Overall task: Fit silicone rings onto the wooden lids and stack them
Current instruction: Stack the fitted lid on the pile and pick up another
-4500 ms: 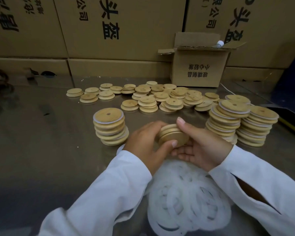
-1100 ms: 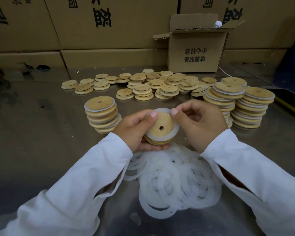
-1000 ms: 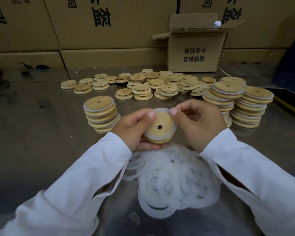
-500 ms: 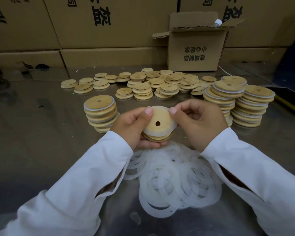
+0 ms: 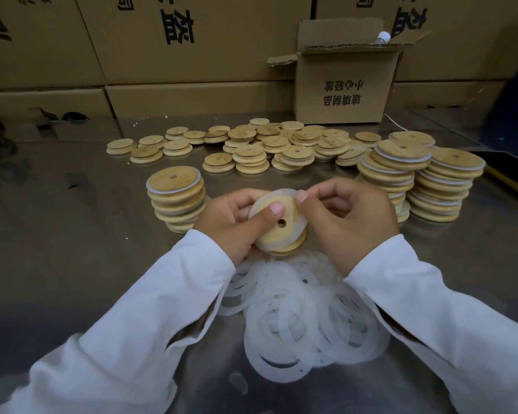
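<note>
Head view: left hand (image 5: 229, 224) grips the wooden lid (image 5: 272, 238) above the desk (image 5: 72, 240), thumb on its face. Right hand (image 5: 352, 225) pinches the silicone ring (image 5: 274, 195) at the lid's far rim. Recommend seating the ring evenly all round before stacking.

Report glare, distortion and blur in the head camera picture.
Head view: the wide-angle lens bows the cardboard cartons near the corners; the metal table mirrors them softly, without harsh glare; light is dim and warm; the left hand, right hand, lid and silicone ring look fairly sharp.
</note>
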Demonstrator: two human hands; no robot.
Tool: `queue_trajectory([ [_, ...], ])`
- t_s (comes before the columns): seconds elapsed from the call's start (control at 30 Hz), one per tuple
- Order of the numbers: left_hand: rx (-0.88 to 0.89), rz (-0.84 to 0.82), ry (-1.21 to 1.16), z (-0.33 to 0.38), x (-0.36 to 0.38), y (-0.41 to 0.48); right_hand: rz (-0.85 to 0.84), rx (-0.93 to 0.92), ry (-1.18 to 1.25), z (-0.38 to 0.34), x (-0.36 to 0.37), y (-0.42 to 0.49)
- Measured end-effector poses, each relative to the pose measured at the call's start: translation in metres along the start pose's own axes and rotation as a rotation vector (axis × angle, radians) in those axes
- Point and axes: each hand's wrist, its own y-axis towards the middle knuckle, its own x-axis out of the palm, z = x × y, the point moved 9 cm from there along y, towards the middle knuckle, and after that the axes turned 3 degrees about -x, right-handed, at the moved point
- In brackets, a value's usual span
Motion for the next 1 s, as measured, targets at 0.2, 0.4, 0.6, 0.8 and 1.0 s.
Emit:
queue_trajectory([
  [0.2,0.036,0.017,0.024,0.002,-0.003,0.001,-0.073,-0.020,-0.011,-0.003,0.005,0.002],
  [0.4,0.075,0.030,-0.006,0.009,-0.002,-0.001,-0.123,-0.013,0.050,-0.008,0.006,0.005],
  [0.6,0.062,0.042,-0.103,0.014,-0.003,0.000,-0.130,-0.040,0.036,-0.017,0.002,0.007],
  [0.8,0.053,0.060,-0.125,0.015,-0.007,0.000,-0.134,-0.064,-0.035,-0.021,0.003,0.006],
  [1.0,0.001,0.073,-0.114,0.005,-0.006,0.001,-0.116,-0.083,-0.103,-0.014,0.003,0.003],
])
